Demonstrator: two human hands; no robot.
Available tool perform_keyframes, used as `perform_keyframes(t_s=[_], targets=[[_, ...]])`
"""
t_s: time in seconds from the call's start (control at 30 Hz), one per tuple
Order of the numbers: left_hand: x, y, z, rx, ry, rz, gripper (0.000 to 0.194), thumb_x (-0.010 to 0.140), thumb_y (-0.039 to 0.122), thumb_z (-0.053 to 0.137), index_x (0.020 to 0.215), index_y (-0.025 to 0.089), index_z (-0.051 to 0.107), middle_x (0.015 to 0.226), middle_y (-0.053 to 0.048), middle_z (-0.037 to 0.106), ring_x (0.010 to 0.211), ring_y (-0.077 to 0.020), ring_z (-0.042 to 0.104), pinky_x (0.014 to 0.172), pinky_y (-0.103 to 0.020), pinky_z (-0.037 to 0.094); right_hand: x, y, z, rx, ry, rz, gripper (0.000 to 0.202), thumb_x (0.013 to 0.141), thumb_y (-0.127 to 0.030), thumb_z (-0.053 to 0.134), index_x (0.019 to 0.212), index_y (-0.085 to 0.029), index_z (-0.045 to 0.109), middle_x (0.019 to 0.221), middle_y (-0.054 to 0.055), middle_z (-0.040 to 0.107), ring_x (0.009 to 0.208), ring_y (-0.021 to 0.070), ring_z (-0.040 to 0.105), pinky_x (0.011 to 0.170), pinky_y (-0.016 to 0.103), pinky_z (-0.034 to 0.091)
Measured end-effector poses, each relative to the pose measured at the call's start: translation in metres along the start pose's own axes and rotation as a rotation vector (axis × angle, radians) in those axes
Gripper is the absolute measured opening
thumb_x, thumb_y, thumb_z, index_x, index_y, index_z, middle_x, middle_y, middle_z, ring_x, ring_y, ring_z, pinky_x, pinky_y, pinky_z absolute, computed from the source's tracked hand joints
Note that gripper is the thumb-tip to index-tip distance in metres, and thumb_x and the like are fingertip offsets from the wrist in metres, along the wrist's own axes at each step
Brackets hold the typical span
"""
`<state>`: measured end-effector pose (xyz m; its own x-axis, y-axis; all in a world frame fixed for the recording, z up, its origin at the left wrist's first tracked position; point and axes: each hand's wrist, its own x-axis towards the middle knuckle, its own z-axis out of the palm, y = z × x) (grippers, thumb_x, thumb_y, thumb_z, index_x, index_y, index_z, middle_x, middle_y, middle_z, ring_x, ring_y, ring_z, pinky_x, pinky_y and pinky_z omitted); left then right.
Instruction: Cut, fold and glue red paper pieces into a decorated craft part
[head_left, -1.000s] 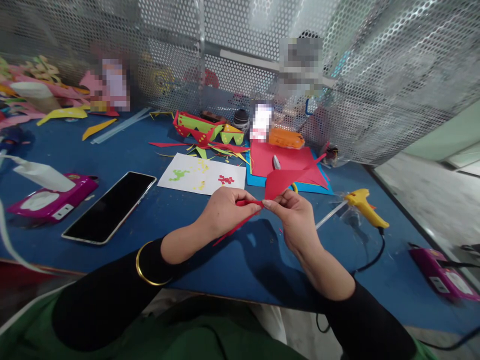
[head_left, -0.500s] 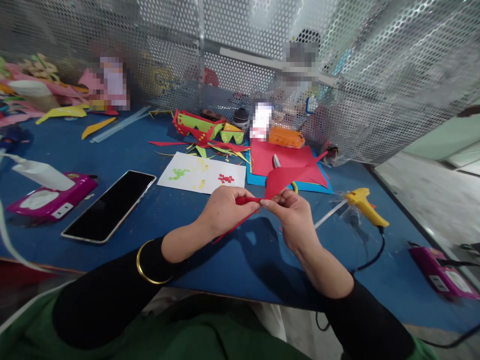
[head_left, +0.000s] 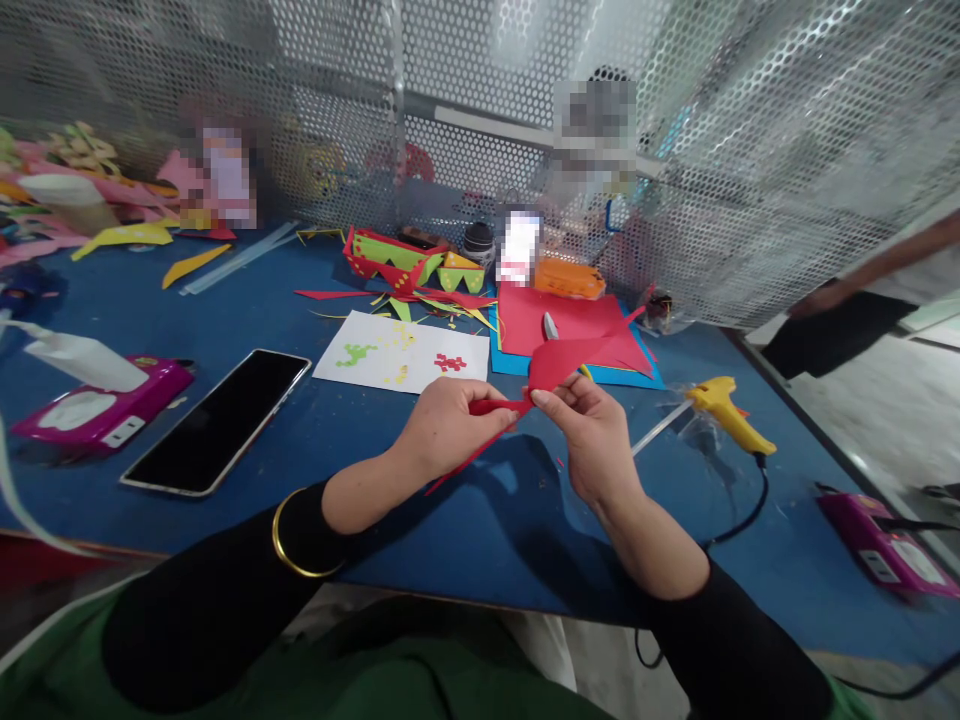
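A red sheet of craft paper or foam (head_left: 559, 362) is pinched between both hands above the blue table (head_left: 480, 530). My left hand (head_left: 450, 425) is closed on its narrow folded part, and a thin strip hangs down below the fingers. My right hand (head_left: 589, 430) grips it close by, thumb against the index finger, under the wide curved part. Behind them, scissors (head_left: 550, 326) lie on stacked red sheets (head_left: 585, 315) and a blue sheet (head_left: 652, 379); the sheet I hold partly covers them. A white card (head_left: 375, 362) with green, yellow and red bits lies beyond my left hand.
A yellow glue gun (head_left: 724, 410) with a cord lies right. A black phone (head_left: 217, 425) and a purple power strip (head_left: 135, 405) are left, another purple strip (head_left: 885, 545) far right. Red-green paper glasses (head_left: 390, 258) stand before a perforated metal screen (head_left: 487, 110). Another person's arm (head_left: 885, 262) shows right.
My hands stay nearly in place; the right fingers have shifted slightly up and right along the red sheet. The other person's arm and dark clothing have come further into view at right.
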<state>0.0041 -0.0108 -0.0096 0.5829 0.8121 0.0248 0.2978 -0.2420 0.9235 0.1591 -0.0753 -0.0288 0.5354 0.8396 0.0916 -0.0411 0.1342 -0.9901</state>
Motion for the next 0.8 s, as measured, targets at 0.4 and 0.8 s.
perform_keyframes(t_s=[0.4, 0.8], targets=[[0.002, -0.006, -0.001, -0.086, 0.008, -0.060, 0.022, 0.075, 0.038, 0.071, 0.075, 0.017, 0.073, 0.067, -0.001, 0.068, 0.062, -0.0147, 0.057, 0.059, -0.027, 0.042, 0.001, -0.002, 0.001, 0.016, 0.013, 0.011, 0.030, 0.059, -0.034, 0.088, 0.077, -0.020, 0.067, 0.068, -0.004, 0.064, 0.065, 0.0117, 0.054, 0.066, 0.028, 0.045], [0.003, -0.011, 0.003, -0.141, 0.066, -0.048, 0.027, 0.072, 0.034, 0.075, 0.094, 0.017, 0.073, 0.083, -0.002, 0.072, 0.072, -0.0163, 0.062, 0.067, -0.028, 0.049, 0.001, 0.000, 0.000, 0.002, 0.006, 0.027, 0.032, 0.059, -0.033, 0.089, 0.072, -0.020, 0.063, 0.062, -0.006, 0.060, 0.060, 0.0107, 0.051, 0.062, 0.027, 0.044]])
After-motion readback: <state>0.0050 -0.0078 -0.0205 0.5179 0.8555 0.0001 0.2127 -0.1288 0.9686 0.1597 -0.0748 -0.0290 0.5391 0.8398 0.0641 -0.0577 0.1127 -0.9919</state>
